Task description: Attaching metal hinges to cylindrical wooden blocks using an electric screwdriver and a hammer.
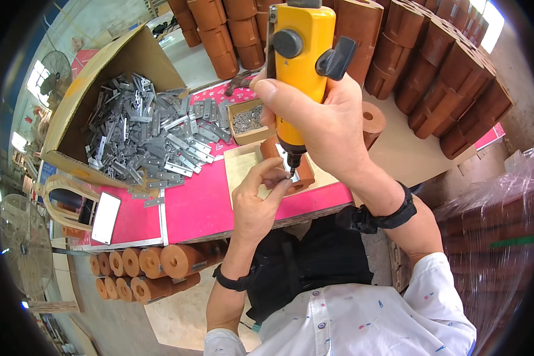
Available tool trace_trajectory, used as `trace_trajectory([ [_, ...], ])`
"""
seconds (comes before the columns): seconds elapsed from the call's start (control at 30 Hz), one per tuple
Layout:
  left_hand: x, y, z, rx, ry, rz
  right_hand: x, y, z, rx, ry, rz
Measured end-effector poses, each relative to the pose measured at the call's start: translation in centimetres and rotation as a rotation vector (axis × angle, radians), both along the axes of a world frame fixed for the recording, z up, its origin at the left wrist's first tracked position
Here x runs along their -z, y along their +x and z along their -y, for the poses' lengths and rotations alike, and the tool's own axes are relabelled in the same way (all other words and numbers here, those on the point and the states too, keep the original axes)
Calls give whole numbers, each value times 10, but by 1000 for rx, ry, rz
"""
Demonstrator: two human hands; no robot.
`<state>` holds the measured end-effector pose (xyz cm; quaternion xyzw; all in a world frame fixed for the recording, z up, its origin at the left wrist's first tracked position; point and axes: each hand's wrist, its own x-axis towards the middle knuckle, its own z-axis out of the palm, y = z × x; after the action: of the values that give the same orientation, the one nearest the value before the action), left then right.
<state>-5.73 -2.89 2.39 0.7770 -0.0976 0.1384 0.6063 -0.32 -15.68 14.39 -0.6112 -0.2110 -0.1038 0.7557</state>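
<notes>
My right hand (332,121) is wrapped round a yellow power screwdriver (302,56) with black knobs, held upright. Its dark bit points down at a brown wooden piece (305,172) that lies on a pale board (238,166). A light metal plate (283,155) shows on the wooden piece beside the bit. Right by the bit's tip, the thumb and fingers of my left hand (256,199) are pinched together. What they hold is too small to make out.
At the left, a cardboard box (71,113) spills metal plates (154,127) over the pink tabletop (202,207). A small box of screws (247,120), a hammer (238,83) and a phone (106,218) lie about. Brown cylinders (439,77) stand stacked behind; others (181,261) lie below the table edge.
</notes>
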Motion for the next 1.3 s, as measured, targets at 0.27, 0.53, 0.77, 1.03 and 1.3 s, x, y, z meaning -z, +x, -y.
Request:
trace_trajectory([
  [0.27, 5, 1, 3, 40, -111, -12, -1, -2, -2, -18, -8, 30],
  [0.53, -1, 1, 3, 20, -85, -16, 2, 0, -4, -7, -6, 55],
  [0.77, 1, 16, -5, -19, 151, 51, 14, 12, -9, 52, -43, 130],
  [1.03, -4, 22, 0, 11, 82, -76, 26, 20, -7, 101, -47, 144],
  [1.3, -8, 20, 0, -2, 81, -86, 22, 17, -6, 103, -71, 127],
])
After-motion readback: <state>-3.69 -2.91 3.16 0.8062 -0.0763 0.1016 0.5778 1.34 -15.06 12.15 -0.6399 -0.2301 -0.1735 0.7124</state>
